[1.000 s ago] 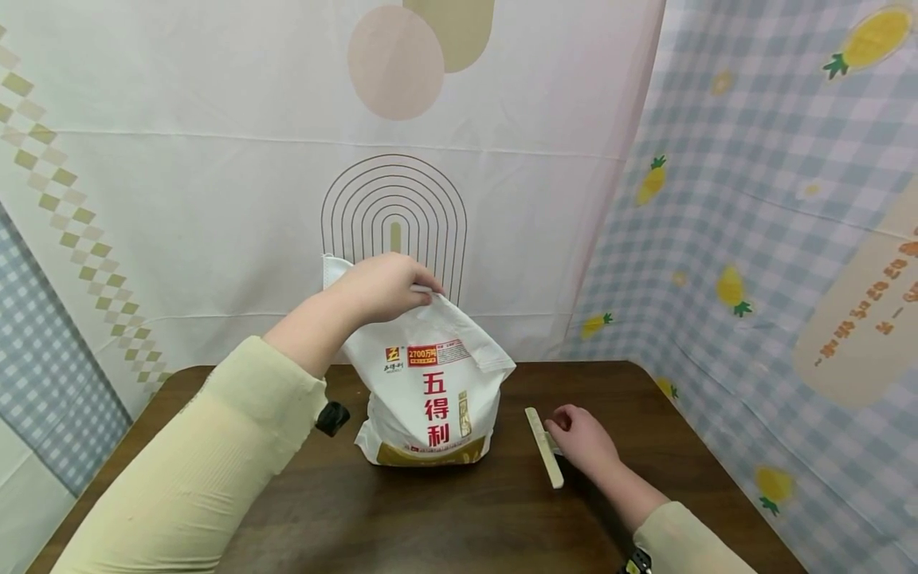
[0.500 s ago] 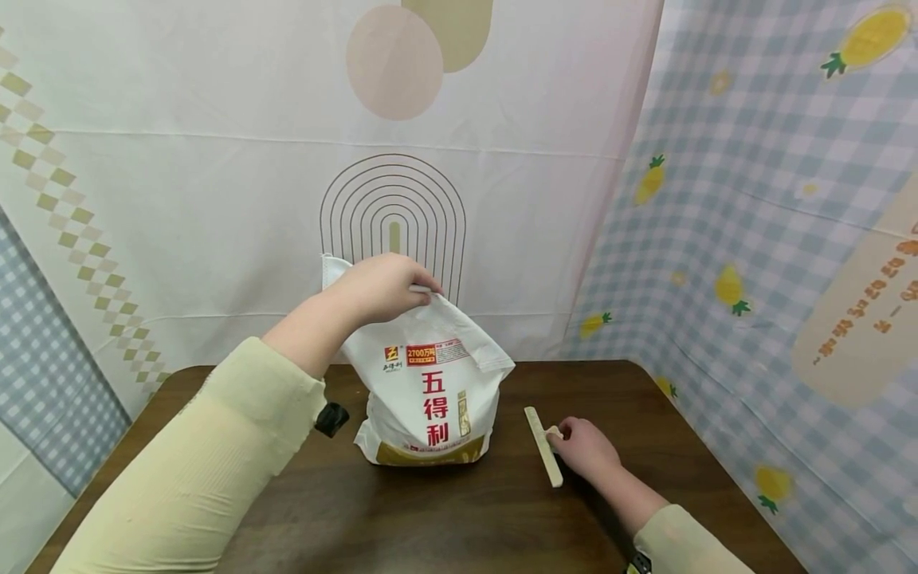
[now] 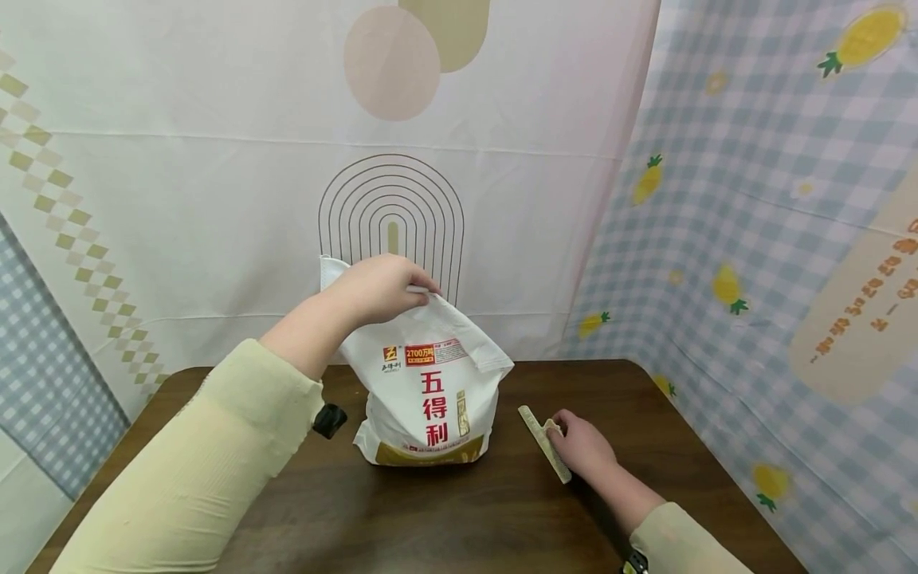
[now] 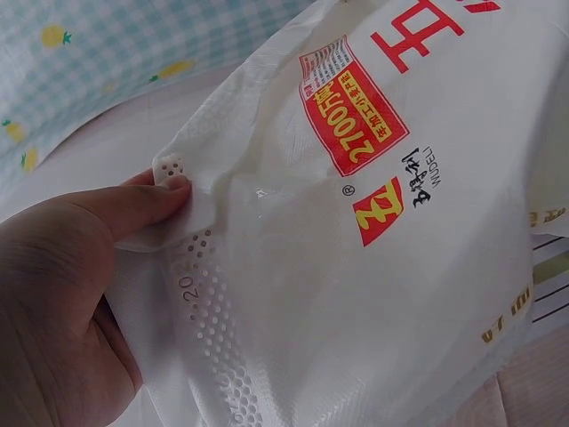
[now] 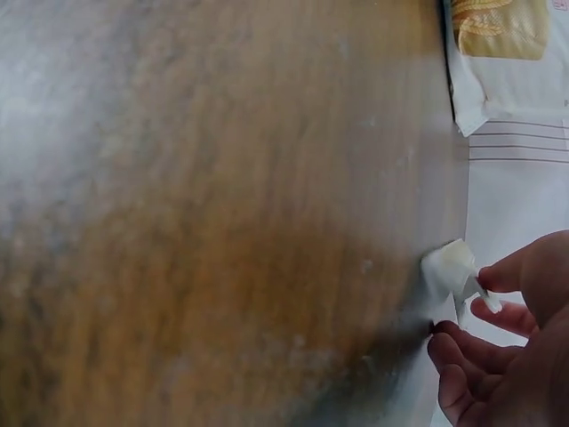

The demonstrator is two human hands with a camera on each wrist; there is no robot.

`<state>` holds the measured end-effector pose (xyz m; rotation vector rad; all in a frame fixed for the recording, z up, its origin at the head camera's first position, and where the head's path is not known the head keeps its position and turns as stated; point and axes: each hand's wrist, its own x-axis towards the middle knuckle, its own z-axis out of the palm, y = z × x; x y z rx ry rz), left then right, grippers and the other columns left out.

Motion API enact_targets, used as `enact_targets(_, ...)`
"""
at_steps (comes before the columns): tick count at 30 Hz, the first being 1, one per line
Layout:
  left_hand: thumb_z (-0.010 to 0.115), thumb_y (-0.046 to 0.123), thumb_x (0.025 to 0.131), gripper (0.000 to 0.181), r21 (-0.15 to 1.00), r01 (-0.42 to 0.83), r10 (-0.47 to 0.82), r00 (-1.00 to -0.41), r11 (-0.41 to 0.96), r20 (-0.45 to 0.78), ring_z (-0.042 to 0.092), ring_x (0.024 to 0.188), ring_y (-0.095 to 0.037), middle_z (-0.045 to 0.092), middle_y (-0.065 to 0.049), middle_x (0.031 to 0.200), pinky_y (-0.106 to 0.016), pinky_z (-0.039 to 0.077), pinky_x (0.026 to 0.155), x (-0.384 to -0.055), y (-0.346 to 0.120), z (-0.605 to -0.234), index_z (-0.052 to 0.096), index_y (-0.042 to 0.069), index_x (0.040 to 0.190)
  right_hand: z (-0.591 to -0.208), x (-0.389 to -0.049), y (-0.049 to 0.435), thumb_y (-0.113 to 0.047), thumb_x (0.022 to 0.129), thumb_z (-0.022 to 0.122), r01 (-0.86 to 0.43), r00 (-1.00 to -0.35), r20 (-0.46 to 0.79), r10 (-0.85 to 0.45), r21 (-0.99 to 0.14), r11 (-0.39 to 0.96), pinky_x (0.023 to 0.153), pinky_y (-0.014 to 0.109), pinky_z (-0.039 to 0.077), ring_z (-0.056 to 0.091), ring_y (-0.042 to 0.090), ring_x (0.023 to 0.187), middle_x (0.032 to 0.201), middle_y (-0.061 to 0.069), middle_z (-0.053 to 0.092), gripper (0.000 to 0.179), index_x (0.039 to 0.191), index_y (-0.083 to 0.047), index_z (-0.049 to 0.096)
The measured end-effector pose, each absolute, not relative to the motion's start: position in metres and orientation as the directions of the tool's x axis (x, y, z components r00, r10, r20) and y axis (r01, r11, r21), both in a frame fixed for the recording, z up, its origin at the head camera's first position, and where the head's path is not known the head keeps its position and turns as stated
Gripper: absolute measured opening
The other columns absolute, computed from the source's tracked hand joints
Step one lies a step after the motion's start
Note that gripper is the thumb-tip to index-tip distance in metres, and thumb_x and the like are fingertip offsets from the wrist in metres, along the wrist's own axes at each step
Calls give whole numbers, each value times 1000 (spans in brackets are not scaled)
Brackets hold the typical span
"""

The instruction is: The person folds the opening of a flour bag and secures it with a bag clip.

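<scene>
A white flour bag (image 3: pixel 412 399) with red lettering and a gold base stands in the middle of the brown table. At its folded top, my left hand (image 3: pixel 380 288) grips the edge; in the left wrist view the thumb (image 4: pixel 151 206) presses on the perforated hem. To the right of the bag is a long, cream plastic bar (image 3: pixel 539 437) with a small tab at mid-length. Thumb and finger of my right hand (image 3: pixel 584 445) pinch that tab. The right wrist view catches the bar's cream end (image 5: pixel 453 265) low over the wood, beside the fingers.
The brown table (image 3: pixel 323 510) has rounded far corners. Behind it hangs a white printed cloth (image 3: pixel 215 207), and a blue checked cloth (image 3: pixel 717 159) with pineapples runs along the right side. A black band (image 3: pixel 330 420) is on the left wrist.
My right hand has taken hold of the bar's tab and turned the bar slightly, its near end swinging right and its far end left. The left hand and the bag hold still.
</scene>
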<state>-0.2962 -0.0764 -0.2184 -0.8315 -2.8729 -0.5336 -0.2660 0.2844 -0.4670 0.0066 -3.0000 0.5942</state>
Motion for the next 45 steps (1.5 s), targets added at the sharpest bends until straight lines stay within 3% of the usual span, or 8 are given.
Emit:
enact_targets(4, 63, 22, 98, 23, 295, 532, 496, -847, 793, 192, 59, 119, -20, 68, 3, 124, -44, 46, 98, -296, -77, -218, 74, 24, 118, -466, -267, 284, -25, 97, 59, -16, -997, 70, 13, -400, 917, 77, 49, 50, 64, 29, 92, 111, 13, 68, 28, 118, -6, 63)
enact_targets(8, 63, 22, 98, 23, 290, 527, 490, -850, 799, 192, 59, 120, -21, 68, 3, 124, -44, 46, 99, -295, -78, -218, 74, 24, 118, -462, -269, 283, -24, 98, 58, -10, -999, 36, 7, -453, 891, 87, 53, 49, 62, 36, 105, 122, 21, 64, 39, 127, 3, 57)
enact_targets(11, 63, 22, 97, 23, 292, 522, 486, -853, 802, 190, 59, 120, -20, 68, 4, 125, -44, 46, 99, -295, -78, -218, 74, 25, 118, -459, -272, 283, -24, 98, 57, 8, -1000, 5, 12, -485, 874, 89, 53, 48, 62, 37, 106, 117, 23, 65, 41, 124, 8, 58)
enact_targets(17, 63, 22, 98, 24, 285, 525, 490, -851, 802, 188, 59, 120, -21, 68, 3, 125, -44, 46, 98, -295, -75, -216, 74, 24, 118, -456, -275, 283, -25, 98, 58, 43, -999, -24, 36, -520, 853, 84, 48, 49, 63, 28, 91, 98, 13, 69, 32, 108, 5, 66)
enact_targets(45, 61, 21, 98, 25, 270, 525, 492, -851, 807, 184, 57, 123, -22, 67, 2, 126, -45, 45, 100, -294, -73, -216, 74, 24, 119, -445, -275, 281, -29, 98, 58, 48, -997, 27, 71, -506, 861, 80, 47, 49, 61, 26, 88, 94, 11, 64, 35, 111, 3, 63)
